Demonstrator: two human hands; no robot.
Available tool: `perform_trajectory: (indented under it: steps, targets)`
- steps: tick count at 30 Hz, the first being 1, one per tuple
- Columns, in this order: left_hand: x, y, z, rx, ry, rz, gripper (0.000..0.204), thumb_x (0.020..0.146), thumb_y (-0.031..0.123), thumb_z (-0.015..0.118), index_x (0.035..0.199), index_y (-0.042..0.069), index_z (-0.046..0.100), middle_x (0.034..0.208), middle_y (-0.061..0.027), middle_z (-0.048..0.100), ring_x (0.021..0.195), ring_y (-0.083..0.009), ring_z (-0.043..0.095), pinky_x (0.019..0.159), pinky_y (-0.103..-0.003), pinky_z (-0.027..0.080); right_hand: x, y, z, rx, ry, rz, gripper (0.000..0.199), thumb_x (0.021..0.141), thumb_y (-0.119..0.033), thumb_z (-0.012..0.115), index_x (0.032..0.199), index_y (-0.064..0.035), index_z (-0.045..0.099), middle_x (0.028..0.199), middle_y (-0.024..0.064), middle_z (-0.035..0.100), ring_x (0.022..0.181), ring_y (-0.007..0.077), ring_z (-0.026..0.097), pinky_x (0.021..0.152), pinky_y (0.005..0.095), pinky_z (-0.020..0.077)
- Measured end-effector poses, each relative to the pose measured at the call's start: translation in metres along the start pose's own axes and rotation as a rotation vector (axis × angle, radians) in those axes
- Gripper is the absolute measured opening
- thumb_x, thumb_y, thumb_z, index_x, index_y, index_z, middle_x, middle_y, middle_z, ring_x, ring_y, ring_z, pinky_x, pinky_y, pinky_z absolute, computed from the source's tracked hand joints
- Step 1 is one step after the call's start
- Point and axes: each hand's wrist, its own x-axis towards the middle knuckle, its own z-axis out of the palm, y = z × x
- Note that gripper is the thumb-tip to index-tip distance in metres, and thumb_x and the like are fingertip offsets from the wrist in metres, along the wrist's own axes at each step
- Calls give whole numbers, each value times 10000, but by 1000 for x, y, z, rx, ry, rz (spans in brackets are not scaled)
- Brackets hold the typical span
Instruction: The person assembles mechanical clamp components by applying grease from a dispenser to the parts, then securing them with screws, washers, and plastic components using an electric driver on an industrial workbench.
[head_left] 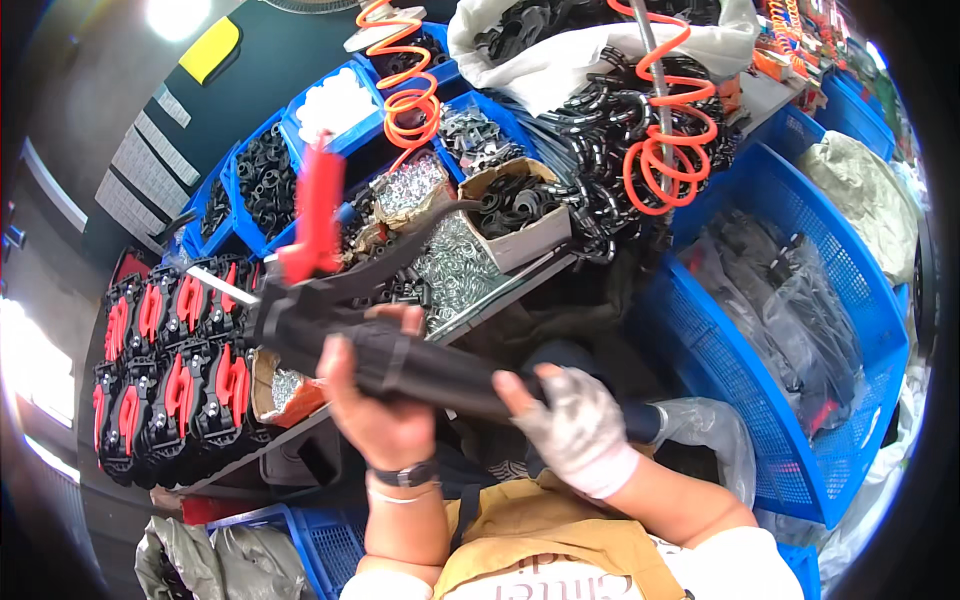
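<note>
A long black tubular part (450, 375) lies slantwise across the view, its upper left end fitted with a red lever-like piece (318, 205) and a thin white rod (222, 286). My left hand (385, 415), with a dark watch on the wrist, is closed round the tube from below near that end. Farther down the tube, my right hand (580, 430) grips it in a grey-white glove that leaves fingertips bare. The tube's lower right end reaches past the glove toward clear plastic wrap (712, 425). Motion blurs the red piece and my left fingers.
Black-and-red assemblies (170, 370) stand in rows at the left of the bench. Blue bins (262, 180) and cardboard boxes (515, 220) of small parts line the back. Orange coiled hoses (400, 90) hang above. At right, a large blue crate (800, 460) holds bagged dark parts.
</note>
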Motion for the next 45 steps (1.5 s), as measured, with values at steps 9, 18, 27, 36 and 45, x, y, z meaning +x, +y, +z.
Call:
perform_trajectory:
  steps: [9, 18, 27, 36, 45]
  targets:
    - [45, 13, -61, -243, -494, -20, 631, 958, 402, 595, 1322, -67, 382, 1136, -159, 495, 1077, -293, 564, 1218, -598, 230, -58, 88, 57, 1697, -753, -190, 579, 734, -143, 844, 1266, -60, 630, 1279, 279, 609, 1038, 328, 694, 784, 362, 561]
    - [52, 40, -82, -140, -339, -11, 619, 918, 380, 665, 1346, 35, 381, 1206, -143, 497, 1087, -270, 557, 971, -462, 506, -20, 181, 340, 272, -794, 271, 546, 920, -306, 560, 1409, -68, 518, 1451, 228, 498, 1388, 358, 433, 1151, 469, 359]
    - [67, 104, -94, -50, -210, 418, 664, 879, 218, 697, 1351, -79, 335, 1235, -178, 475, 1145, -243, 509, 1036, -364, 459, -34, 156, 199, 1525, -783, 892, 673, 817, -409, 790, 1322, -19, 577, 1245, 171, 638, 1152, 244, 608, 997, 359, 465]
    - [61, 107, -138, -148, -34, 193, 652, 871, 309, 721, 1322, -49, 417, 1202, -188, 539, 1012, -293, 605, 959, -400, 530, -20, 95, 72, 1844, -372, 838, 916, 648, -85, 909, 1415, -111, 409, 1288, 77, 502, 1172, 210, 540, 1006, 366, 466]
    - [35, 118, -150, -83, 173, 164, 575, 842, 301, 748, 1240, -33, 502, 1141, -222, 541, 951, -298, 609, 849, -374, 574, -41, 87, 39, 1584, -622, 574, 579, 894, -555, 682, 1145, -37, 620, 1066, 197, 675, 895, 271, 690, 774, 354, 547]
